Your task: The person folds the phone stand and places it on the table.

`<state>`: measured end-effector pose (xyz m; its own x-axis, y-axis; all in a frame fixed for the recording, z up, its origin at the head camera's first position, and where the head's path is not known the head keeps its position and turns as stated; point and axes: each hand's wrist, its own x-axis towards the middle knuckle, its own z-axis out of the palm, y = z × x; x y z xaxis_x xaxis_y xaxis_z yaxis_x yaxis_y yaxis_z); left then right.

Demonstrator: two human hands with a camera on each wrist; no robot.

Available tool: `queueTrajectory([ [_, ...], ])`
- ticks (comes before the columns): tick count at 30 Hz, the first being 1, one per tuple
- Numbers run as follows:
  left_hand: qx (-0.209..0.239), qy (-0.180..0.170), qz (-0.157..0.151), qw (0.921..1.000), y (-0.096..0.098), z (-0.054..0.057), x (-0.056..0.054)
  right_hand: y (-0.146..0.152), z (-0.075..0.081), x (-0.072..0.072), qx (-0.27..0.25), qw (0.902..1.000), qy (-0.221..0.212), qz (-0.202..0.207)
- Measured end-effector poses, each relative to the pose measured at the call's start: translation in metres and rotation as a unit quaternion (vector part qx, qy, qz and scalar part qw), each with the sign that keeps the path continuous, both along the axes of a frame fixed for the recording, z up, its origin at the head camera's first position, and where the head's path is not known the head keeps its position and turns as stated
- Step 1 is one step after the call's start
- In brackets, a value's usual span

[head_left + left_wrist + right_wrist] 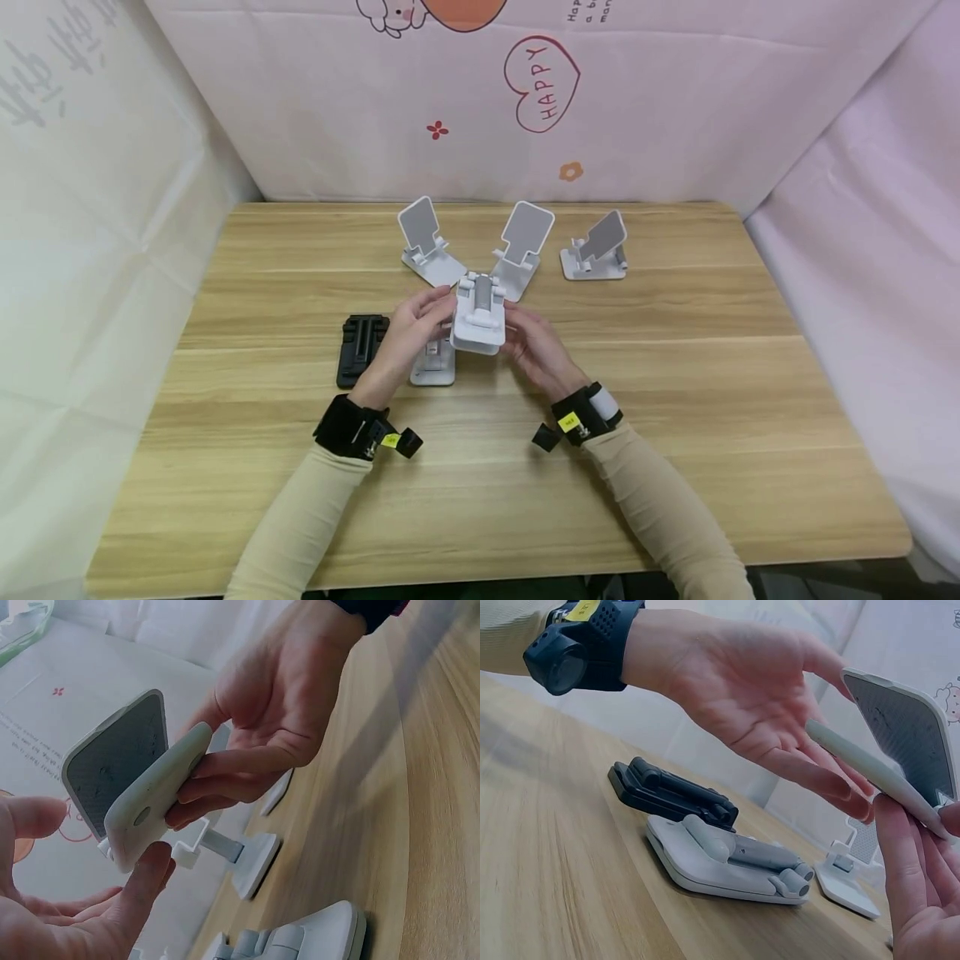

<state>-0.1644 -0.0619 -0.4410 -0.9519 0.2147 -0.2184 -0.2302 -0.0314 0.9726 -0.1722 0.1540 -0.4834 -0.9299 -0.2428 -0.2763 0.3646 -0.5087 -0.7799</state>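
Observation:
Both hands hold a white phone stand [478, 321] above the middle of the table. Its grey-padded panel [120, 761] is tilted partly away from the base [154, 799], as both wrist views show. My left hand [412, 333] is at the stand's left edge, fingers under the base and thumb toward the panel. My right hand [542, 346] grips the right edge, its fingers [217, 780] curled beneath the base. Close to the left hand lie a folded white phone stand [727, 862], partly covered in the head view, and a folded black phone stand [362, 350].
Three unfolded white phone stands stand toward the back: one at left [435, 265], one in the middle [527, 229] and one at right [603, 242]. The wooden table [675, 467] meets a printed white cloth [645, 100] behind; cloth also hangs at both sides.

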Motion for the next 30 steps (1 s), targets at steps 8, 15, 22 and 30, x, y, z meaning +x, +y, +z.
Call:
queueTrajectory([
  [8,0.029,-0.032,-0.024,0.9988,0.0,-0.005,-0.002,0.002,0.002,0.0,0.018,0.9997,0.014,0.011],
  [15,0.038,-0.032,-0.028,0.9984,-0.001,-0.009,-0.003,0.005,0.001,-0.002,0.019,0.999,0.02,0.036],
  [22,0.049,-0.036,-0.029,0.9977,-0.001,-0.013,-0.003,0.007,0.003,-0.003,0.056,0.9968,0.026,0.05],
  [30,0.048,-0.033,-0.032,0.9978,-0.002,-0.014,-0.001,0.008,0.003,-0.003,0.112,0.9906,0.049,0.061],
])
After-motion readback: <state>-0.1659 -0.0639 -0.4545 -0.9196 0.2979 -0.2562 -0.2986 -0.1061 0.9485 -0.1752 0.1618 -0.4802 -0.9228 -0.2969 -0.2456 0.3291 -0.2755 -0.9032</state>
